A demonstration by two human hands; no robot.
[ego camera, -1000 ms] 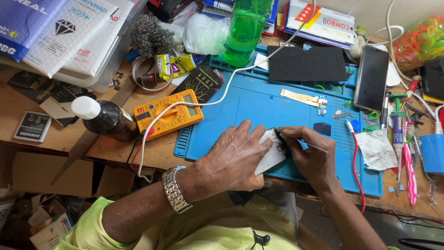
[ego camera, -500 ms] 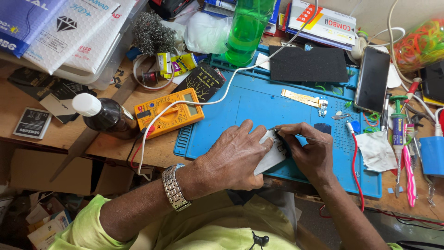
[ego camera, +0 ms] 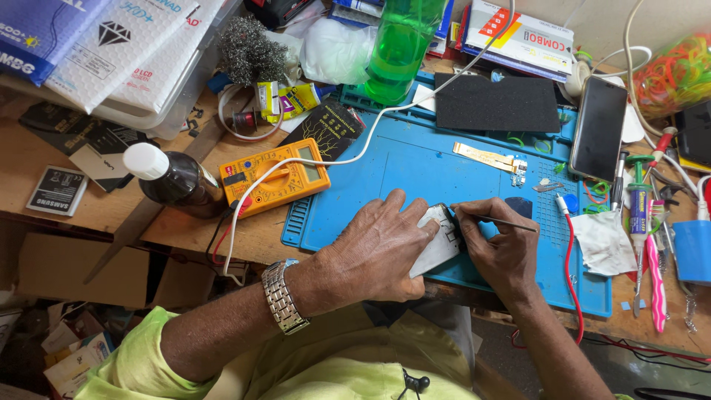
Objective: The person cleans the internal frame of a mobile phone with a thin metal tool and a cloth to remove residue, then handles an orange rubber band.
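Under the left hand [ego camera: 374,248], a small pale phone part [ego camera: 437,244] lay on the blue mat [ego camera: 415,167], near its front edge. The left hand was flat on it, fingers together, thumb tip at the top corner, pressing it down. The right hand [ego camera: 500,248], just right of the part and touching it, pinched a thin metal probe [ego camera: 496,220] between thumb and forefinger; the tip sat at the part's upper edge, the shaft pointing away to the right.

Compared with a second ago, the change was small. The probe tip had crept slightly along the top edge of the part, and the right-hand fingers had tightened closer to the tip. The left hand had stayed pressed on the part, and the part itself had not shifted on the mat. That read as fine picking work going on at one spot, not a move to a new place; exact contact point too small to tell.

Left of the left hand, across the surface, an orange meter [ego camera: 275,178] and a dark bottle with a white cap [ego camera: 174,178] lay unmoved. Beyond the right hand were a gold ribbon strip [ego camera: 485,157], a dark phone [ego camera: 598,128] and a white cloth [ego camera: 603,241], all unchanged.
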